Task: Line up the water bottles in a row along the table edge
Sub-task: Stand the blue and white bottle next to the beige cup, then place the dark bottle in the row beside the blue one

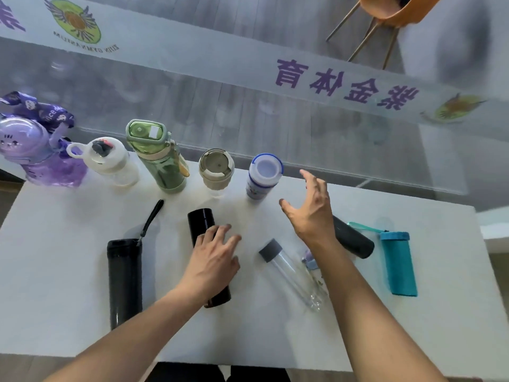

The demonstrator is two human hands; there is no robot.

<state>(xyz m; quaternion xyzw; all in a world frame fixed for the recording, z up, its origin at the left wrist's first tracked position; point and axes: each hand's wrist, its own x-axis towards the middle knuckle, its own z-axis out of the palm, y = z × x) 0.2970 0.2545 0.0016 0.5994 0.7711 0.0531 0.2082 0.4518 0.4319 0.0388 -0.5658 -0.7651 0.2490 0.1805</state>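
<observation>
Nearest the camera, two bare forearms reach in from 6 o'clock over a white table (68,285). The left hand (213,260) lies palm-down on a black flask (202,221) lying on its side at table centre; the fingers drape over the barrel but are not seen closed round it, so the hand reads as open and resting, probably to steady or gather the flask for standing. The right hand (311,210) hovers at 2 o'clock from centre, fingers spread, empty, just beside the white-and-blue bottle (263,176); the wide spread suits either letting that bottle go or reaching for the next one, and which cannot be told. Five bottles stand upright in a row along the far edge, running from 10 towards 12 o'clock: a purple bottle (35,155), a white bottle (110,162), a green bottle (159,158), a beige cup (216,169) and the white-and-blue one. Five are not yet placed and lie flat: the flask under the left hand, a tall black flask (125,282) at 8 o'clock, a clear bottle (292,274) at 4 o'clock, a dark bottle (354,239) partly hidden by the right wrist, and a teal bottle (398,263) at 3 o'clock. By this count the task is about half done.
</observation>
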